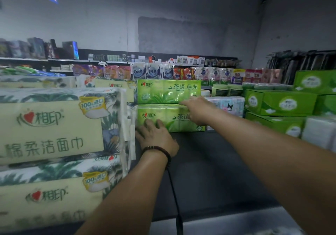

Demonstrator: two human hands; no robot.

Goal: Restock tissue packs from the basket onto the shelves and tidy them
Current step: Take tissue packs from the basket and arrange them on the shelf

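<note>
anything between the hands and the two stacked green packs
Nothing visible stands between them. The left hand rests on the lower green pack at its left end. The right hand touches the front where that pack meets the upper green pack.

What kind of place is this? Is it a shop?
Most likely a small shop. Stacked green tissue packs sit on the shelf, bright bagged goods line the row behind, and matching green tissue boxes are piled at the right.

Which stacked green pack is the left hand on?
The lower green pack: the left hand touches its front-left end. The upper green pack lies on top, clear of that hand.
</note>
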